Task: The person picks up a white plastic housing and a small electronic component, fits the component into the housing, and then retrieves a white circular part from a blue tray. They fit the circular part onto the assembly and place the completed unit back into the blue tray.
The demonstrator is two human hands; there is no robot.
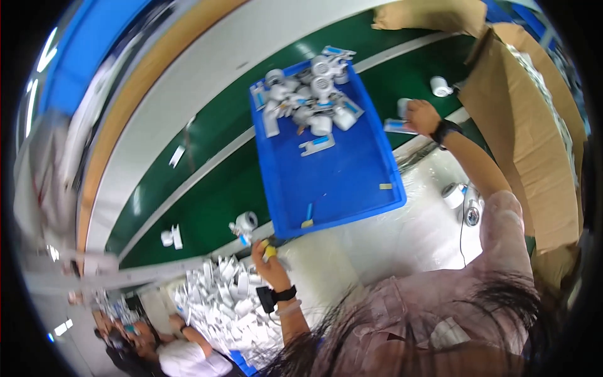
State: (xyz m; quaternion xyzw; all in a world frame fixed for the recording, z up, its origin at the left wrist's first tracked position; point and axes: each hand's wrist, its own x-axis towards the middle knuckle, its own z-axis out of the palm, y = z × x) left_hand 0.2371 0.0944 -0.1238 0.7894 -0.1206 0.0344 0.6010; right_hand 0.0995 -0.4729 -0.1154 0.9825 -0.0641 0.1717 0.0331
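Right fingers (412,114) hold white part (402,107) — smooth, rounded.

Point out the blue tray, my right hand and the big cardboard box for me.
Blue tray (339,182): head view, on the bare bottom inside it.
Right hand (423,117): head view, on the back of the hand.
Cardboard box (510,138): head view, on its brown side wall.

Left of the right hand (424,117) lies a tray (333,188), parts (321,85) heaped in its far end; right, a carton (518,138); nearer the body, apparently 2 units (451,196). A pile (226,298) lies left of the left hand (271,270).
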